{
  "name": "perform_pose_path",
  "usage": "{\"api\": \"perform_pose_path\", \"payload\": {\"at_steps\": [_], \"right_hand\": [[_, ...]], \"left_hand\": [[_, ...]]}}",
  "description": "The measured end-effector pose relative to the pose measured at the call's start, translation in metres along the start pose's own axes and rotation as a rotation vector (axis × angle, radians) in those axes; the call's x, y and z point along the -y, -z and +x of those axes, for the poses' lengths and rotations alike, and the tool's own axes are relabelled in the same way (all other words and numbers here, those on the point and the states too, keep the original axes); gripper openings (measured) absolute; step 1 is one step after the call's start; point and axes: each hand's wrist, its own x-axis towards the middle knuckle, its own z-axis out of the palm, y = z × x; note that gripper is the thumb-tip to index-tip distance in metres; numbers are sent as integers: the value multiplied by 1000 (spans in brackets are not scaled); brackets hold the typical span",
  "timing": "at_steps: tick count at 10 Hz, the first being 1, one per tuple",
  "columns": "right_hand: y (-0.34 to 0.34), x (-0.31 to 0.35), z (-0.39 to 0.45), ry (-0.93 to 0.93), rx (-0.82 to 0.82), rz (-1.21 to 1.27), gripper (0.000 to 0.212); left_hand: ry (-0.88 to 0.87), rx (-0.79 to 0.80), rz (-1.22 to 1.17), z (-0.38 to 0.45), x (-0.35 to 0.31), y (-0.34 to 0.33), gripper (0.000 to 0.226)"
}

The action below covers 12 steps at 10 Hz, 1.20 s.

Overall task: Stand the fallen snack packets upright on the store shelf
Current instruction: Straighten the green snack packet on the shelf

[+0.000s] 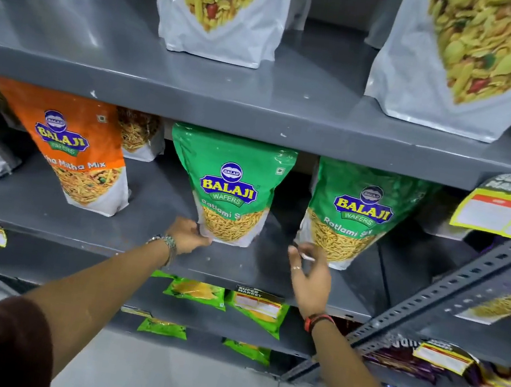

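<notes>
The left hand (pixel 187 235) had its fingers clamped on the lower left corner of a green snack packet (pixel 230 189), which stood upright near the front edge of the middle shelf (pixel 147 243), about midway along it. The right hand (pixel 309 279) hovered with fingers apart just beside the lower left corner of a second green packet (pixel 355 215), also upright, further toward the shelf's right end; whether it touched the packet could not be told. An orange packet (pixel 72 146) stood toward the left end of the same shelf, with another orange one cut off by the frame edge. The shelving was grey painted metal, scuffed and chipped along the front lip. On the shelf above (pixel 103 48), white pouches (pixel 222 6) of yellow mix stood upright. Yellow price labels (pixel 509 214) hung from the shelf edges. Lower shelves carried small green packets (pixel 196 292) lying flat. The floor (pixel 170 379) below was pale grey tile
</notes>
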Motion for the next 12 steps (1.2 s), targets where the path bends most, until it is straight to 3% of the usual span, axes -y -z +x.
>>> {"api": "perform_pose_path", "payload": {"at_steps": [1,2,3,4,5,6,8,10,11,12], "right_hand": [[36,-21,-6,-60,-233,-68,28],[63,-22,12,-168,-260,-48,49],[77,-6,31,-228,-162,110,63],[82,2,47,-349,-72,217,64],[84,1,52,-404,-30,243,60],[87,-3,48,-453,-32,267,65],[99,-11,49,-499,-98,225,65],[108,-8,44,-460,-107,165,58],[109,-1,26,-189,-116,8,53],[113,14,-9,229,-160,-73,41]], "left_hand": [[43,224,106,-18,-13,-36,25],[-90,282,42,-29,-50,-80,51],[-185,218,-66,-30,-93,-113,70],[-196,240,-114,-21,-120,-135,93],[-223,188,-4,-10,-123,-148,90],[-228,180,39,-5,-120,-158,74],[-282,270,38,-6,-125,-169,72],[-341,297,39,-15,-124,-173,58],[-536,63,113,-35,-114,-158,48],[-839,-265,134,-67,-104,-138,46]]}}
